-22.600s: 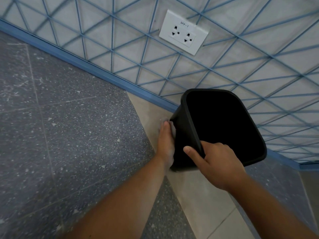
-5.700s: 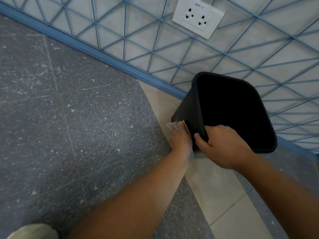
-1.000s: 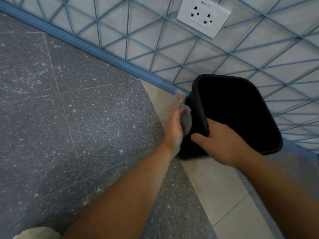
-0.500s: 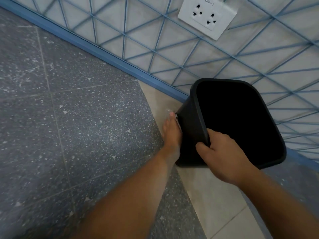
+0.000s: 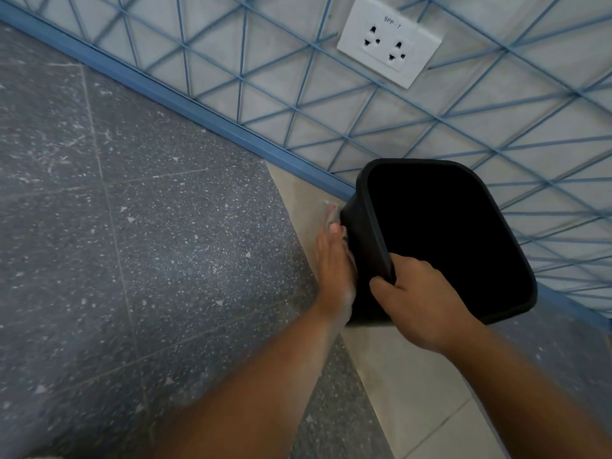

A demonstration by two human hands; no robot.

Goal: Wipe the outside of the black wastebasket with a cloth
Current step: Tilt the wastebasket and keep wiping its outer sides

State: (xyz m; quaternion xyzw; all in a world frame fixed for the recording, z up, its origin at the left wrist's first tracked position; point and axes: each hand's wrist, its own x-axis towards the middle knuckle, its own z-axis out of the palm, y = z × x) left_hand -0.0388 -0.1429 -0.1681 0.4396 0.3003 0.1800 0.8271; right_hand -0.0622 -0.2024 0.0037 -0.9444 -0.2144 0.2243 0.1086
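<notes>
The black wastebasket (image 5: 443,233) stands on the floor near the wall, tilted toward me so its dark inside shows. My right hand (image 5: 417,296) grips its near rim, fingers curled over the edge. My left hand (image 5: 334,270) lies flat against the basket's left outer wall, pressing a pale cloth (image 5: 332,215) to it. Only a strip of the cloth shows, past my fingertips and along the palm's edge; the rest is hidden under the hand.
Behind the basket rises a pale wall with a blue line pattern (image 5: 298,94), a blue skirting (image 5: 205,114) and a white double socket (image 5: 389,41). The floor is dark speckled tile (image 5: 149,243) at left and light beige tile (image 5: 404,392) under the basket.
A second ago my left hand was high on the basket's side near the rim; it has slid down the left wall with the cloth. The right hand keeps its hold on the rim.
</notes>
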